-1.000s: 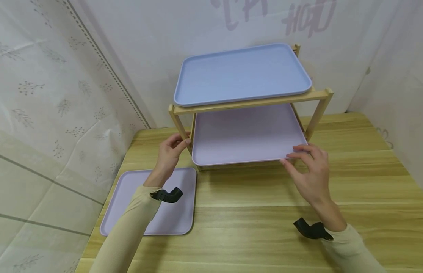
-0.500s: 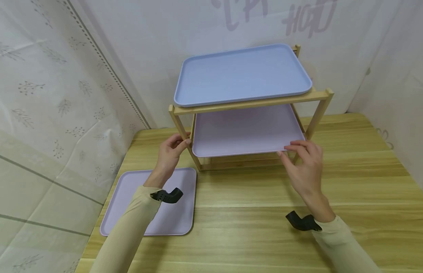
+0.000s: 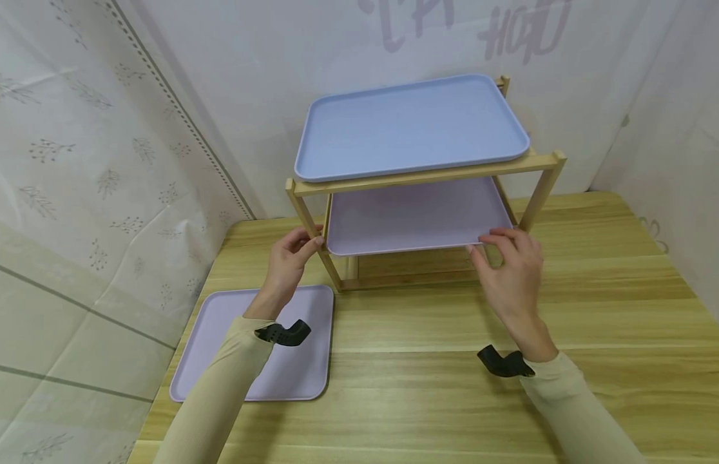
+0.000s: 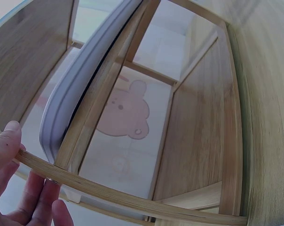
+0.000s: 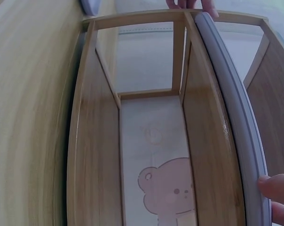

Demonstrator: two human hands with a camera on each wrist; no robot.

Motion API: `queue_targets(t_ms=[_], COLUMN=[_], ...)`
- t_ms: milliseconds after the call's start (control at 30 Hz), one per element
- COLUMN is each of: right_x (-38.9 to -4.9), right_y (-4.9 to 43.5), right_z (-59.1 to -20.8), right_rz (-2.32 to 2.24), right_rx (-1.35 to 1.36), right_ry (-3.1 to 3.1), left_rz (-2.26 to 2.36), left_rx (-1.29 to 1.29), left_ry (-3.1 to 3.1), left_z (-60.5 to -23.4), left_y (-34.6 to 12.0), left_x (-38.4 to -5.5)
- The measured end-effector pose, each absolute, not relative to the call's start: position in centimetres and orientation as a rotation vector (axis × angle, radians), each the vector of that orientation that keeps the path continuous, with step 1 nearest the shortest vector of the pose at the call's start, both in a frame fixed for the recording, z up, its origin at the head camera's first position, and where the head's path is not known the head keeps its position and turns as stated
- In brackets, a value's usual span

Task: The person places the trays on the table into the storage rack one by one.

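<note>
In the head view, a wooden tiered rack stands at the back of the table. On its middle shelf lies a purple tray, its front rim close to the front rail. My right hand pinches that rim near its right corner, thumb below and fingers above. Seen from the right wrist, the tray's long edge runs along the shelf, a thumb and finger at it. My left hand grips the rack's left front post; the left wrist view shows fingers around that post.
A blue tray rests on the rack's top. Another purple tray lies on the wooden table at the left, partly under my left forearm. Patterned cloth hangs behind and on both sides.
The middle purple tray has slid back into the rack, uncovering more of the bottom shelf. My right hand has moved forward and slightly left with it. My left hand has stayed on the post.
</note>
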State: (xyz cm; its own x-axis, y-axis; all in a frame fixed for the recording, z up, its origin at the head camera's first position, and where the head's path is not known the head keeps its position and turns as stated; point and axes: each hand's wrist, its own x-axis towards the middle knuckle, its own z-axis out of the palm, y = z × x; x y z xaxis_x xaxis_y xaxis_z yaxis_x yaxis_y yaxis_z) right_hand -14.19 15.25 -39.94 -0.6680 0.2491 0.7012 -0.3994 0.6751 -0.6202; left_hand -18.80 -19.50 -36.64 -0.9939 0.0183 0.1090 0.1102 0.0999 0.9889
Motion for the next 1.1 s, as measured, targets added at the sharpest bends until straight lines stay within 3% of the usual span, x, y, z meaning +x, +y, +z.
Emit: queue_targets(t_ms=[1100], right_x=[-16.4], right_y=[14.8], right_z=[-39.6], right_rz=[0.969], right_rx=[-0.009], right_ry=[-2.192], left_rz=[-2.047], left_rx=[-0.105], left_ry=[-2.268], left_z=[-36.8], left_y=[-19.5], left_x=[-19.0])
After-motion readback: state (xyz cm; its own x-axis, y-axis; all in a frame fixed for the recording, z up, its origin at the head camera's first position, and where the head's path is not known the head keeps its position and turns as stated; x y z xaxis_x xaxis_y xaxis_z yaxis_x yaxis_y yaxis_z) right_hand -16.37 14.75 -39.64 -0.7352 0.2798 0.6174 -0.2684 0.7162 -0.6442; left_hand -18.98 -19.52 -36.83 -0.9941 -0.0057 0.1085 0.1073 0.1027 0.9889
